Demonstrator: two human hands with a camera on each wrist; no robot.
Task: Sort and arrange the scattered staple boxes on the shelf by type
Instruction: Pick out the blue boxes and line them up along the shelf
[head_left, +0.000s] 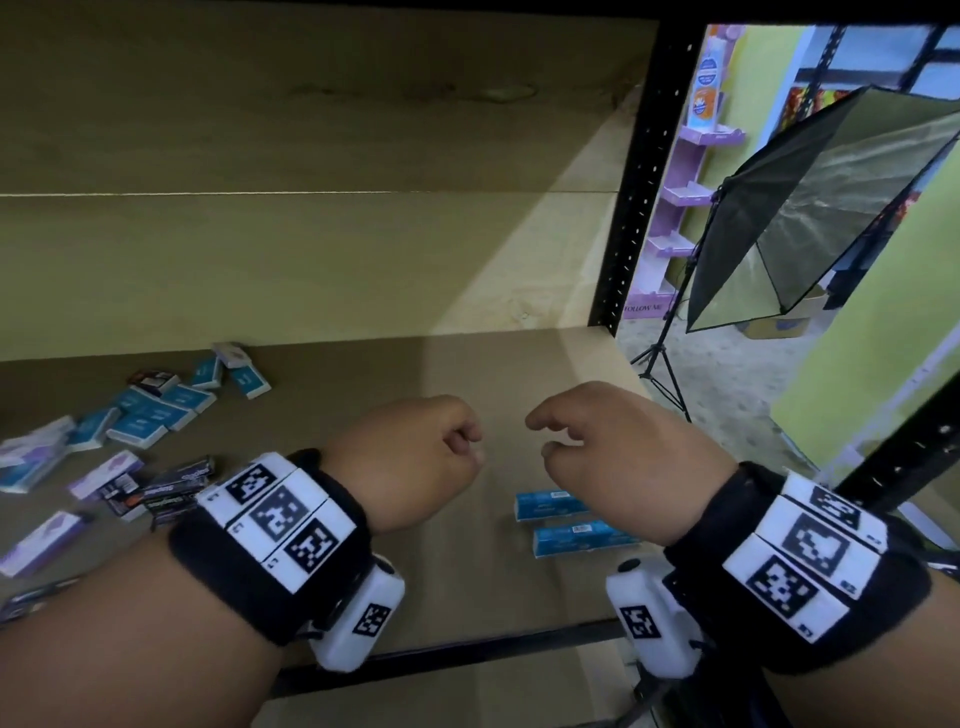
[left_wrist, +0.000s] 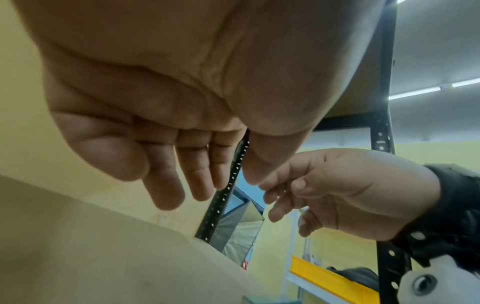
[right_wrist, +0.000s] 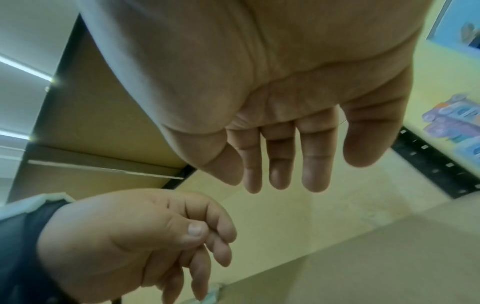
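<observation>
Both hands hover over the middle of the brown shelf board (head_left: 363, 374), holding nothing. My left hand (head_left: 415, 452) hangs with loosely curled fingers (left_wrist: 166, 189); my right hand (head_left: 597, 441) is beside it, fingers (right_wrist: 280, 164) relaxed and pointing down. Two blue staple boxes (head_left: 566, 519) lie side by side on the shelf under my right wrist. Scattered at the left are several blue boxes (head_left: 150, 410), several purple-and-white boxes (head_left: 104, 473) and a few dark boxes (head_left: 176, 488).
A black perforated upright (head_left: 639, 176) bounds the shelf on the right, with another post (head_left: 904, 457) at the front right. Beyond stand a softbox light on a tripod (head_left: 810, 208) and a purple display rack (head_left: 685, 171). A black rail (head_left: 467, 654) edges the shelf front.
</observation>
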